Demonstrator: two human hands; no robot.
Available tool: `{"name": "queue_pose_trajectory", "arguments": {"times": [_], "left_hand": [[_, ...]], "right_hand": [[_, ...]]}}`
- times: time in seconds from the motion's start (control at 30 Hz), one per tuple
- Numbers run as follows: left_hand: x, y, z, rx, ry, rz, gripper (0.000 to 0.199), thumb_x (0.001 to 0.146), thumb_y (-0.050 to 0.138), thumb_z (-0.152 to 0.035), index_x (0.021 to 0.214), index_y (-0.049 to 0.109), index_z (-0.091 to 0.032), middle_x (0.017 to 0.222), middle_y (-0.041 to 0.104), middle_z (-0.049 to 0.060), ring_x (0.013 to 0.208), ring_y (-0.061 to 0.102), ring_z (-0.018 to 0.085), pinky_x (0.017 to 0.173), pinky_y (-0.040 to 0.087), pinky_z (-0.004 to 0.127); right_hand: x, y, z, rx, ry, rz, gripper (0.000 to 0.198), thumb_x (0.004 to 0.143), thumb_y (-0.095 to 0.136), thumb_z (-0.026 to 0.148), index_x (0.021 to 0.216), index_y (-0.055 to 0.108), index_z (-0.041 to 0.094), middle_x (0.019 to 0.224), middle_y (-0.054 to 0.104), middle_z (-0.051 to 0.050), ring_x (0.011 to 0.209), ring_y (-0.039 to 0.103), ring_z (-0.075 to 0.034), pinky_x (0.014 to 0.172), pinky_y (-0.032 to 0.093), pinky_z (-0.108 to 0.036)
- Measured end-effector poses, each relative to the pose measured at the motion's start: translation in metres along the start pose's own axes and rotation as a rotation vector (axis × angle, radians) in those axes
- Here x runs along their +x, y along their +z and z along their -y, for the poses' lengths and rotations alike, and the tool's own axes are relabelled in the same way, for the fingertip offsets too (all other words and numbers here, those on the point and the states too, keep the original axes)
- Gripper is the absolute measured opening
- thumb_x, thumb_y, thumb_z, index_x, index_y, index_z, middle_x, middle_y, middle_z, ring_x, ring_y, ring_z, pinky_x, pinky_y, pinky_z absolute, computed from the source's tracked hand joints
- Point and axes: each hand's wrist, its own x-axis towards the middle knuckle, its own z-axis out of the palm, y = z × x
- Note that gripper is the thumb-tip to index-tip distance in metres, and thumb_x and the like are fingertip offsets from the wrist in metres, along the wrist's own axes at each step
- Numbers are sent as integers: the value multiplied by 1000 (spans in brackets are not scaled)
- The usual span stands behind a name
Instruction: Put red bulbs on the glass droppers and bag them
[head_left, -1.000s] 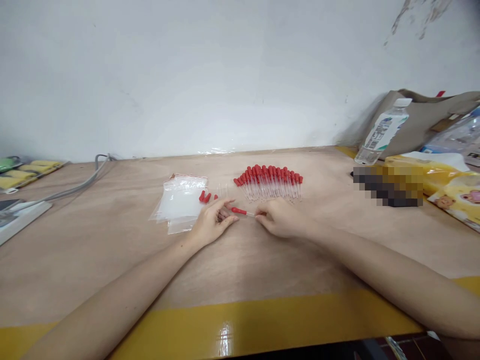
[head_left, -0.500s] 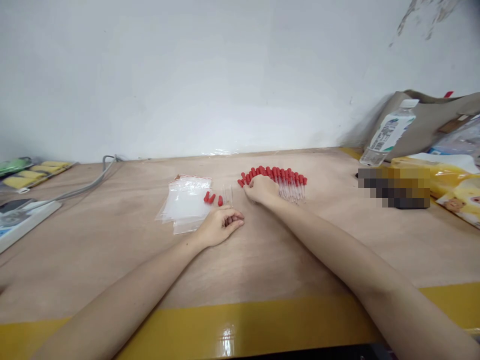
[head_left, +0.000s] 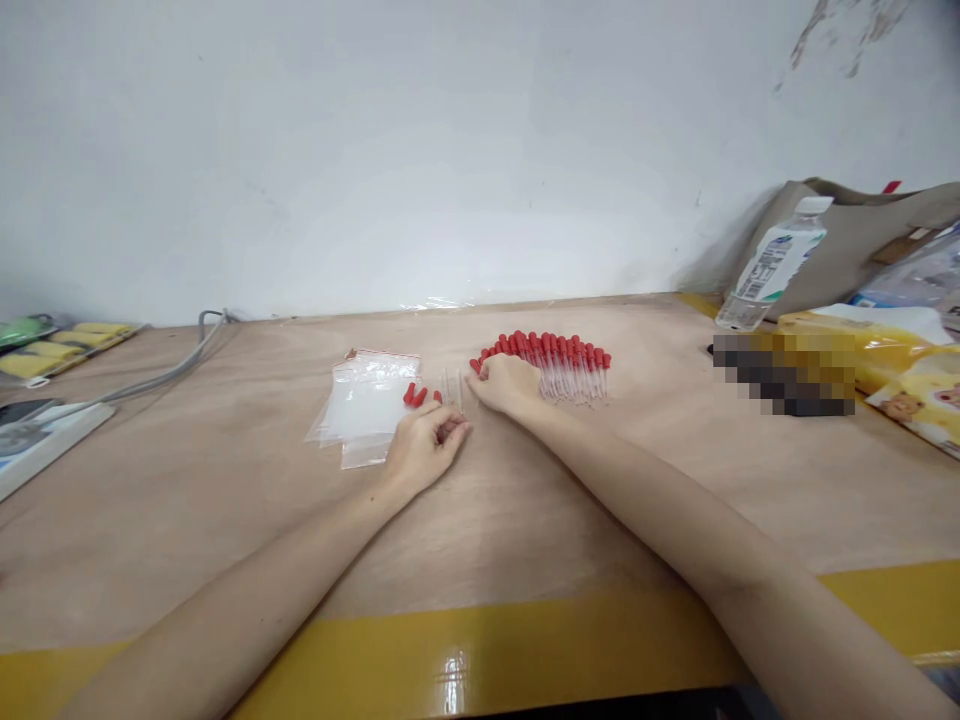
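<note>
My left hand (head_left: 429, 440) rests low over the table with its fingers curled in, partly covering one of the red rubber bulbs (head_left: 437, 397). What lies inside its fingers, if anything, is hidden. Several clear thin tubes (head_left: 452, 385) lie just beyond its fingertips. My right hand (head_left: 506, 385) is bent over the left end of a row of red-topped droppers (head_left: 566, 360). Its thumb and fingers come together beside the loose tubes; too little shows to tell whether they grip one. Clear zip bags (head_left: 371, 400) lie stacked left of the bulbs.
A water bottle (head_left: 776, 265) leans by a grey-brown bag (head_left: 847, 240) at the back right, with yellow packages (head_left: 862, 345) in front. At the left lie a grey cable (head_left: 172, 370), a white power strip (head_left: 60, 445) and yellow packed items (head_left: 64, 350). Yellow tape (head_left: 525, 640) edges the table.
My right hand has shifted left, from the dropper row towards the loose tubes. My left hand has moved slightly left and forward, over the nearest red bulb, with its fingers more curled.
</note>
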Motion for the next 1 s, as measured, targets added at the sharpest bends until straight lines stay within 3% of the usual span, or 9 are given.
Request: {"name": "queue_pose_trajectory", "arguments": {"times": [0.07,0.13,0.27,0.5,0.67,0.8,0.9,1.0], "left_hand": [[0,-3,5,103,-33,-137,15,80,52,-27,73,60,-16,70,55,2,60,50,13,61,43,26],[1,-7,14,195,-37,-184,14,80,53,-27,73,60,-16,75,56,4,68,52,16,67,43,29],[6,-9,30,311,-16,-167,16,79,53,-28,85,63,-17,80,57,6,81,52,22,77,42,34],[14,-6,37,308,-91,-66,15,77,54,-27,86,62,-18,76,66,4,76,55,22,74,43,34],[12,-8,33,288,-133,-166,17,76,53,-23,91,57,-17,78,64,4,76,56,22,71,44,34],[6,-11,22,220,-44,-258,24,77,50,-21,101,53,-17,86,62,4,78,56,19,71,45,31],[1,-13,9,122,53,-182,24,78,48,-19,101,55,-16,85,61,4,73,56,15,67,46,27],[-4,-13,-1,59,144,8,26,77,48,-16,101,60,-15,79,59,3,62,53,11,61,46,24]], "right_hand": [[0,3,8,5,-14,13,31,77,48,44,82,67,20,85,67,-9,84,61,-24,67,44,-32],[1,5,14,7,-14,35,31,75,51,43,83,67,18,86,67,-10,84,62,-25,67,44,-33],[2,6,18,-8,0,93,31,72,55,42,85,67,17,88,67,-12,86,62,-27,67,45,-34],[-11,-4,14,-103,-74,211,29,76,52,37,88,66,14,92,66,-14,90,60,-25,71,44,-31],[-27,-12,13,-148,-184,232,28,79,46,34,86,66,16,89,67,-14,88,60,-26,72,43,-34],[-45,-22,4,-158,-232,246,26,78,44,32,80,65,16,85,67,-12,83,60,-26,67,43,-35],[-58,-32,-12,-172,-296,262,26,77,43,33,75,63,16,81,66,-11,78,60,-25,63,41,-33],[-67,-43,-35,-149,-379,286,17,74,47,28,73,61,17,78,65,-7,69,58,-19,56,37,-28]]}}
